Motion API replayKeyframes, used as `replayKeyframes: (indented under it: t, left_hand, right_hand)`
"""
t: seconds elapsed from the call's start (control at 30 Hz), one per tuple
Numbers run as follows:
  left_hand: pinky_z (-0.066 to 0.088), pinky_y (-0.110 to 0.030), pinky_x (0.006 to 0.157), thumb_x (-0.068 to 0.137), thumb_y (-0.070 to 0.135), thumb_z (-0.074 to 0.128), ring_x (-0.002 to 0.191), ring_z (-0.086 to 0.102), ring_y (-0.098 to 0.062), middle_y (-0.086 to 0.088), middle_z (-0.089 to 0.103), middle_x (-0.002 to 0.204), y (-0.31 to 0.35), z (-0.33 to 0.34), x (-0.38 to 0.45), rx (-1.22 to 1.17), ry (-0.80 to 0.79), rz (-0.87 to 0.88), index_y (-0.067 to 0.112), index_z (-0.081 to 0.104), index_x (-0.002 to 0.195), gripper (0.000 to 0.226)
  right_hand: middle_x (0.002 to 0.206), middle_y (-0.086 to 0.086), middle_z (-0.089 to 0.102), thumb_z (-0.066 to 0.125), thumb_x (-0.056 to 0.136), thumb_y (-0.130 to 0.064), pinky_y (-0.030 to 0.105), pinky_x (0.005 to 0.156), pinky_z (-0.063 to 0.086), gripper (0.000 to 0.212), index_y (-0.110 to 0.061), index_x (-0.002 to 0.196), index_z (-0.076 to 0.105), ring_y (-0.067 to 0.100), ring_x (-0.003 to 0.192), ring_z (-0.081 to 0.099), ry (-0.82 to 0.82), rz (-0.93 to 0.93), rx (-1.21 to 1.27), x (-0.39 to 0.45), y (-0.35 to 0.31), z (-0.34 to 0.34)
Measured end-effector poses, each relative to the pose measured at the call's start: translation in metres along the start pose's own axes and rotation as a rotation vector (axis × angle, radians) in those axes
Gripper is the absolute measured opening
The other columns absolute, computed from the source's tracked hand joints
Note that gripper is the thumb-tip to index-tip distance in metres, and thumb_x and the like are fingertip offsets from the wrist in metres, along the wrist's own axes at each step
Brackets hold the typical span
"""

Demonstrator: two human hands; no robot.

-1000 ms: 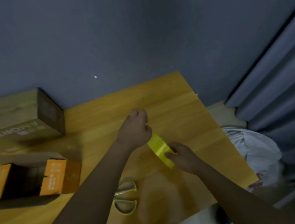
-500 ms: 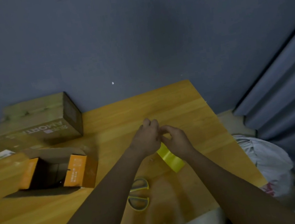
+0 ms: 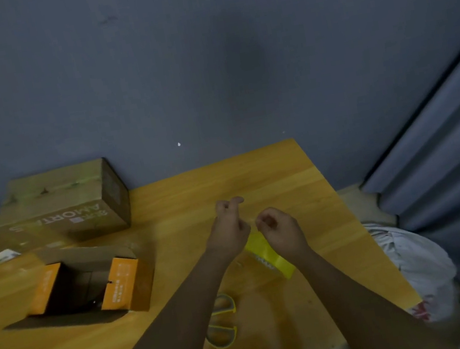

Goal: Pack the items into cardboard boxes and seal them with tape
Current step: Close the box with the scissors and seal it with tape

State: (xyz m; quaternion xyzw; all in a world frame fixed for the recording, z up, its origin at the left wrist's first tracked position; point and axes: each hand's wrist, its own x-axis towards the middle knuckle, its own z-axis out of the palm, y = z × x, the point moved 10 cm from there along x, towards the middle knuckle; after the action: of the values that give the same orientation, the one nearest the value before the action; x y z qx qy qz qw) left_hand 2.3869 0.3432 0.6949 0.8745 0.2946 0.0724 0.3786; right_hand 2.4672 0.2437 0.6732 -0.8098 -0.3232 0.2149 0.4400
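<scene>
The yellow tape roll sits under my hands, partly hidden. My left hand and right hand curl above it; whether either actually pinches tape, I cannot tell.

Both bare forearms rise from the bottom of the frame and converge near the centre. The left hand shows its back, two fingers lifted and apart at the top. The right hand, just beside it, has its fingers curled inward toward the left.
</scene>
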Motion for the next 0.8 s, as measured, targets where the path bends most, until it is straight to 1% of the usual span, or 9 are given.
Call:
replayKeyframes:
  t: [0.07,0.13,0.27,0.37,0.47,0.57,0.7,0.77,0.8]
  left_hand:
    - [0.041,-0.021,0.073,0.095,0.005,0.047,0.091,0.053,-0.016,-0.008,0.036,0.125,0.002,0.0,-0.001,-0.055,0.019,0.041,0.013,0.041,0.137,0.043]
    - [0.038,-0.014,0.071,0.094,0.008,0.053,0.091,0.051,-0.009,-0.004,0.037,0.122,0.003,0.003,0.0,-0.103,-0.002,0.078,0.016,0.043,0.134,0.042]
    - [0.042,-0.016,0.074,0.091,0.01,0.062,0.091,0.055,-0.008,-0.004,0.039,0.12,0.001,0.007,0.004,-0.107,-0.004,0.092,0.015,0.048,0.131,0.043]
    - [0.042,-0.016,0.076,0.092,0.006,0.058,0.09,0.06,-0.012,-0.007,0.043,0.122,-0.001,0.008,0.009,-0.109,0.032,0.098,0.011,0.05,0.13,0.039]
    - [0.045,-0.02,0.081,0.093,0.009,0.057,0.094,0.06,-0.012,-0.006,0.043,0.122,-0.002,0.01,0.012,-0.119,0.031,0.108,0.012,0.049,0.131,0.039]
    - [0.048,-0.027,0.085,0.094,0.011,0.057,0.096,0.062,-0.013,-0.007,0.043,0.123,-0.003,0.01,0.015,-0.13,0.029,0.108,0.011,0.05,0.13,0.037]
    - [0.048,-0.03,0.086,0.096,0.011,0.054,0.098,0.062,-0.017,-0.008,0.044,0.125,0.0,0.012,0.02,-0.08,0.016,0.132,0.01,0.05,0.129,0.034]
    - [0.047,-0.029,0.085,0.096,0.011,0.053,0.099,0.061,-0.018,-0.007,0.044,0.126,-0.001,0.013,0.021,-0.043,0.013,0.145,0.01,0.05,0.129,0.033]
    - [0.047,-0.028,0.085,0.097,0.012,0.052,0.1,0.061,-0.018,-0.007,0.044,0.126,-0.002,0.014,0.021,-0.037,0.013,0.146,0.01,0.05,0.13,0.033]
  right_hand:
    - [0.071,-0.009,0.056,0.057,0.096,-0.03,0.029,0.06,0.043,0.016,-0.018,0.085,0.058,0.009,0.065,0.054,-0.003,-0.046,-0.086,-0.002,-0.006,-0.002]
    - [0.07,-0.008,0.057,0.056,0.096,-0.034,0.028,0.054,0.039,0.017,-0.021,0.085,0.057,0.012,0.062,0.054,0.026,-0.084,-0.193,-0.002,-0.01,-0.006]
    - [0.071,0.004,0.063,0.055,0.098,-0.031,0.029,0.047,0.03,0.021,-0.014,0.091,0.064,0.02,0.057,0.056,0.101,-0.25,-0.429,-0.004,-0.026,-0.01]
    - [0.062,0.005,0.062,0.063,0.093,-0.024,0.026,0.045,0.032,0.015,-0.011,0.086,0.067,0.022,0.047,0.055,0.168,-0.384,-0.538,-0.007,-0.039,-0.012]
    - [0.052,0.001,0.055,0.072,0.086,-0.018,0.023,0.048,0.036,0.01,-0.011,0.081,0.067,0.018,0.042,0.052,0.233,-0.511,-0.626,-0.01,-0.048,-0.012]
    - [0.052,0.0,0.059,0.075,0.083,-0.016,0.029,0.065,0.053,0.008,-0.012,0.087,0.07,0.017,0.047,0.058,0.236,-0.542,-0.673,-0.011,-0.051,-0.01]
    - [0.048,0.0,0.057,0.063,0.088,-0.012,0.036,0.084,0.053,0.012,-0.01,0.098,0.07,0.018,0.045,0.058,0.197,-0.528,-0.677,-0.004,-0.058,-0.009]
    - [0.049,0.002,0.057,0.054,0.093,-0.014,0.035,0.078,0.053,0.016,-0.009,0.1,0.067,0.021,0.046,0.057,0.113,-0.493,-0.666,0.002,-0.056,-0.004]
    - [0.05,0.003,0.056,0.052,0.095,-0.016,0.03,0.064,0.05,0.016,-0.008,0.1,0.065,0.022,0.044,0.054,0.068,-0.467,-0.645,0.004,-0.054,-0.002]
